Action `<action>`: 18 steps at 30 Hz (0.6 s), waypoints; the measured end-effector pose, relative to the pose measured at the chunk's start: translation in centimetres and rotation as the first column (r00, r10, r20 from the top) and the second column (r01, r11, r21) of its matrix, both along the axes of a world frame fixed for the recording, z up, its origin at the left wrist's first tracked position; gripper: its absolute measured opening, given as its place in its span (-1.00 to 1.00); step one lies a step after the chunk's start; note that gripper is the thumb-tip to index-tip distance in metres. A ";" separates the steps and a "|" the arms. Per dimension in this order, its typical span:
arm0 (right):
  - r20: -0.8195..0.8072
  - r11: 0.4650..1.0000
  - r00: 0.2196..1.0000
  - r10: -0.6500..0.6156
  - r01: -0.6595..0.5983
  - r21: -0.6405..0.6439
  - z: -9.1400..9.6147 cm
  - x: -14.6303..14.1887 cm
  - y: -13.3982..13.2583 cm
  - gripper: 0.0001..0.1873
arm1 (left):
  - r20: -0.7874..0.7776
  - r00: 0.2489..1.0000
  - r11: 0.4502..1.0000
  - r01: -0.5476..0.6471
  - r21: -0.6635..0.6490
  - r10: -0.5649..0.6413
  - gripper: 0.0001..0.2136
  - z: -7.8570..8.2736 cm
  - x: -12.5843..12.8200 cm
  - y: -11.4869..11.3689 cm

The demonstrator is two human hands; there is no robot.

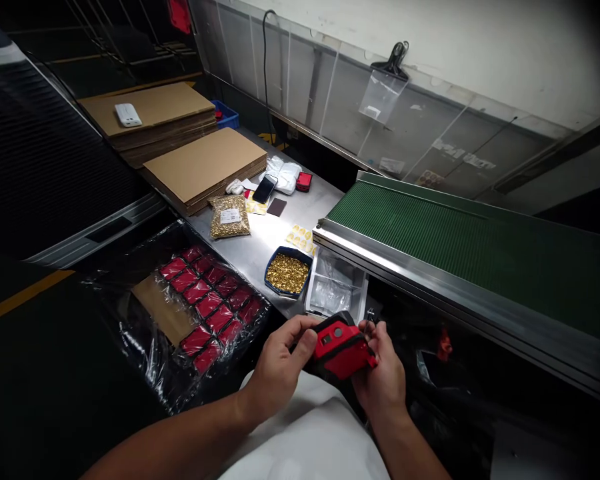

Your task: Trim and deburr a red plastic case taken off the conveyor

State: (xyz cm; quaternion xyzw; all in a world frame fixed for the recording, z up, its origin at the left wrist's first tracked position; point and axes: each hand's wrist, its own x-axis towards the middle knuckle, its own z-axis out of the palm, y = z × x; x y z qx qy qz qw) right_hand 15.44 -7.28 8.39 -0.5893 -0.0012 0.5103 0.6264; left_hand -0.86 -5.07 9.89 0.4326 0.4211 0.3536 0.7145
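In front of my body I hold a red and black boxy device (pixel 347 357), tilted, with a round grey spot and a small dark window on its upper face. My left hand (pixel 285 357) grips its left side, thumb on the upper edge. My right hand (pixel 383 370) is closed at its right side, where a small red tab sticks out. A small dark piece shows by my right fingertips, too small to name. Just beyond the device stands a white bin (pixel 337 277) with clear plastic bags inside. Beside that, a dark blue tray (pixel 267 275) holds many small gold-coloured metal parts.
Left, a plastic-lined box (pixel 153 353) holds several red and black devices and cardboard. A green conveyor belt (pixel 410 227) runs along the right. On the metal table (pixel 250 260) lie a bag of gold parts (pixel 230 227), a phone (pixel 265 189), yellow stickers (pixel 300 238) and cardboard sheets (pixel 205 163).
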 end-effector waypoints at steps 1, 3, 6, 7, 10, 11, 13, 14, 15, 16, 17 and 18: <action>0.048 1.000 0.999 0.002 -0.002 0.011 0.3 0.3 0.0 -0.57 | -0.003 1.000 1.000 -0.001 -0.021 0.000 -0.70 -0.2 0.0 0.0; 0.189 0.997 0.980 0.058 -0.068 0.045 1.0 1.0 -0.2 -0.54 | -0.021 1.000 1.000 -0.002 -0.027 0.001 -0.74 -0.4 0.1 0.0; 0.423 0.977 0.897 0.129 -0.187 0.099 1.9 1.6 -0.6 -0.55 | -0.010 1.000 1.000 0.001 0.000 -0.001 -0.75 -0.6 0.4 -0.2; 0.448 0.973 0.885 0.126 -0.198 0.116 2.1 1.8 -0.7 -0.56 | 0.002 1.000 1.000 0.003 0.001 -0.003 -0.75 -0.6 0.4 -0.3; 0.465 0.965 0.879 0.109 -0.207 0.164 2.5 1.9 -0.8 -0.60 | 0.037 0.999 1.000 0.014 -0.015 -0.013 -0.74 -0.5 0.5 -0.6; 0.479 0.960 0.872 0.102 -0.212 0.181 2.6 1.9 -0.9 -0.61 | 0.045 0.999 1.000 0.018 -0.019 -0.018 -0.74 -0.5 0.5 -0.6; 0.521 0.949 0.849 0.093 -0.234 0.212 2.8 1.9 -0.9 -0.64 | 0.057 0.998 0.999 0.036 -0.016 -0.035 -0.74 -0.4 0.4 -0.8; 0.542 0.942 0.835 0.091 -0.248 0.225 2.9 1.9 -1.0 -0.65 | 0.056 0.997 0.999 0.044 -0.008 -0.044 -0.74 -0.3 0.4 -0.8; 0.562 0.936 0.822 0.090 -0.262 0.234 3.0 1.9 -1.1 -0.65 | 0.051 0.997 0.999 0.054 0.001 -0.054 -0.75 -0.3 0.3 -0.9; 0.581 0.931 0.809 0.091 -0.276 0.238 3.1 1.9 -1.2 -0.66 | 0.041 0.997 0.998 0.069 0.013 -0.070 -0.75 -0.2 0.3 -0.9; 0.600 0.927 0.794 0.095 -0.290 0.238 3.2 1.9 -1.3 -0.66 | 0.029 0.996 0.996 0.084 0.024 -0.084 -0.74 -0.1 0.3 -1.0; 0.618 0.924 0.780 0.096 -0.302 0.237 3.2 1.9 -1.5 -0.66 | 0.015 0.995 0.995 0.096 0.034 -0.097 -0.74 0.0 0.2 -1.0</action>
